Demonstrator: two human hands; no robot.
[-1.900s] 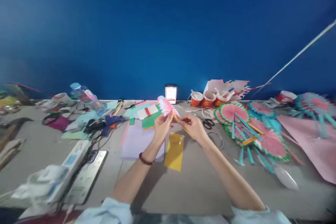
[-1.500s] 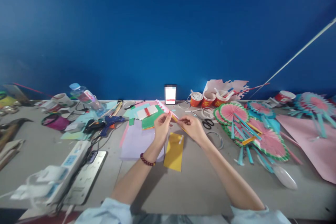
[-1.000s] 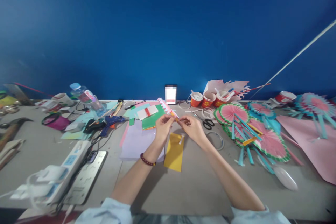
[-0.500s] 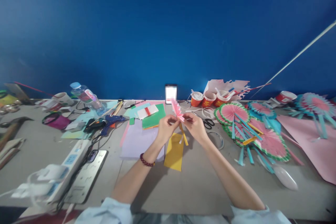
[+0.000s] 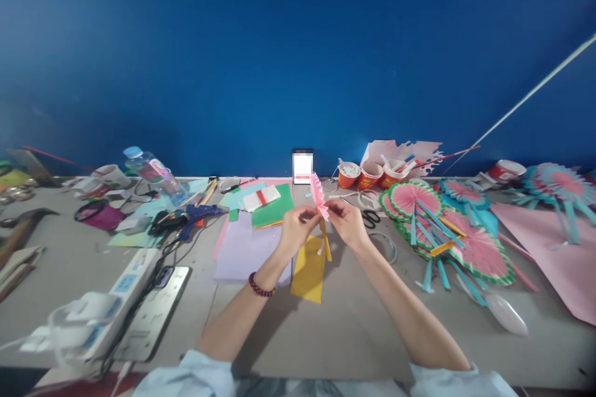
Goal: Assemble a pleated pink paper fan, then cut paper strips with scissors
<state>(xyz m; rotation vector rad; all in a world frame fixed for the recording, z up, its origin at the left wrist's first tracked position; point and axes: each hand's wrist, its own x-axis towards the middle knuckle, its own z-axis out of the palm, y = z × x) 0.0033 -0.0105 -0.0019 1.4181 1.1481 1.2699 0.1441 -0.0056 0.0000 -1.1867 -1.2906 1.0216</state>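
My left hand [image 5: 294, 232] and my right hand [image 5: 347, 223] meet above the middle of the grey table [image 5: 326, 335], both pinching a folded pink paper fan [image 5: 318, 195]. The fan stands nearly upright between the fingertips, and a yellow paper strip [image 5: 325, 239] hangs down from it. Under the hands lies a yellow paper sheet [image 5: 310, 268], with a lilac sheet [image 5: 242, 251] to its left. A bead bracelet is on my left wrist.
Finished pink-and-green paper fans [image 5: 442, 229] with teal strips lie to the right, beside scissors [image 5: 370, 218] and a tape ring [image 5: 385, 247]. Three red cups [image 5: 370, 175] and a phone [image 5: 302, 166] stand at the back. A glue gun [image 5: 195, 217], power strips [image 5: 139, 304] and a bottle [image 5: 151, 170] sit left.
The pink fan was fanned out, then folded flat, and is now turned from slanting left to nearly upright. Both hands shifted slightly right, and the yellow strip swung to hang downward.
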